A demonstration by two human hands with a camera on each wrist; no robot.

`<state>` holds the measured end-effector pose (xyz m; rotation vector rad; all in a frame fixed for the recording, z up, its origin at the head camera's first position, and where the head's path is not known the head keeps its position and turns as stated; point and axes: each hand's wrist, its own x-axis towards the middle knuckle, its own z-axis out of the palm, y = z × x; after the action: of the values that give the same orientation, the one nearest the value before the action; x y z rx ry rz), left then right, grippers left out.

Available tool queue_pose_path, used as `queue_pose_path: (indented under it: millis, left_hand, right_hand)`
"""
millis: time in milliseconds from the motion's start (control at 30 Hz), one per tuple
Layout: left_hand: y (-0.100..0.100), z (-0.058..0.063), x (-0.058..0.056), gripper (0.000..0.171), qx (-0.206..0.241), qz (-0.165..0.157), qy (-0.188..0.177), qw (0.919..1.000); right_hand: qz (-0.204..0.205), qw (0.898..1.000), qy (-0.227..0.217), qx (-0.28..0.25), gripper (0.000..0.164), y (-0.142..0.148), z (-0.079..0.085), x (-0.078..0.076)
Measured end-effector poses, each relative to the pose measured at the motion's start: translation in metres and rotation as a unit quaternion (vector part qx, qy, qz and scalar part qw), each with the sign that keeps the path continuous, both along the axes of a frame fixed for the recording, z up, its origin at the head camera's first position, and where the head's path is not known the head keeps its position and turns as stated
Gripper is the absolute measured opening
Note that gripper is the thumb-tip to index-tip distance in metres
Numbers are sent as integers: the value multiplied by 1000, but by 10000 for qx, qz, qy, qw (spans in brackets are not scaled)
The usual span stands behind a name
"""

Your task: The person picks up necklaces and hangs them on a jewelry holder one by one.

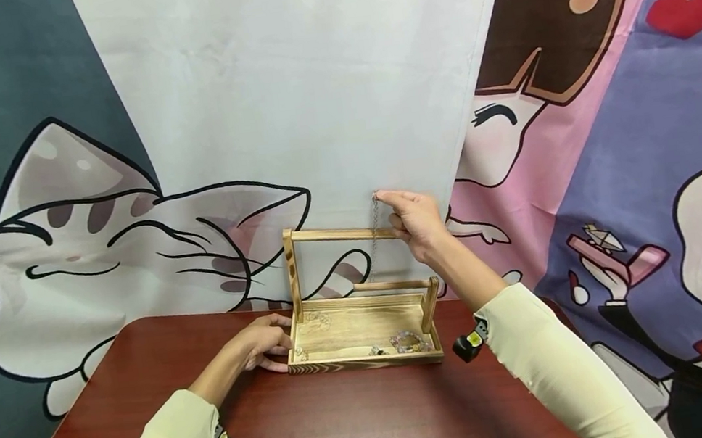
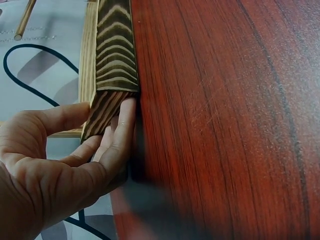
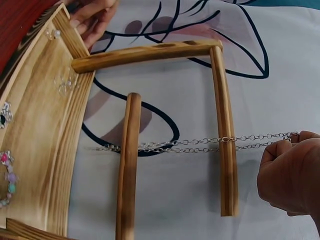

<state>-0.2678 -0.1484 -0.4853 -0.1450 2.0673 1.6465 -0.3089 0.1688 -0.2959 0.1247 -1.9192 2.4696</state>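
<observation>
A wooden jewellery stand (image 1: 351, 325) sits at the back of the table, a shallow tray with two horizontal bars on posts. My left hand (image 1: 267, 342) grips the tray's left end; in the left wrist view its thumb and fingers lie on either side of the wooden corner (image 2: 106, 107). Above the upper bar (image 1: 340, 233), my right hand (image 1: 417, 222) pinches one end of a silver chain necklace (image 3: 185, 142). Its two strands hang down past both bars, behind the lower bar (image 3: 129, 165) in the right wrist view. The lower end is hard to make out.
Inside the tray lie a pastel beaded bracelet (image 1: 408, 342), a small dark and silver piece (image 1: 377, 350) and clear jewellery (image 1: 316, 320) at the back left. A printed cartoon cloth (image 1: 311, 107) hangs right behind the reddish-brown table (image 1: 324, 427).
</observation>
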Motion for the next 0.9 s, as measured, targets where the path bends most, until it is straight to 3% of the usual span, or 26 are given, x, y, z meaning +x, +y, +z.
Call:
queue_pose_path:
  millis: [600,800,900]
  left_hand:
    - [-2,-1,0,67,46,-11,38,10000]
    - [-1,-3,1,66,109,-34,15,9999]
    - [-1,-2,0,65,95,-34,28,9999]
  right_hand:
    - [226,9997,-63,45,11,-31,-10,2]
    - [257,9993,-119,251,34,-42,-16,4]
    - [293,9989,-130,348,37,-48,-16,5]
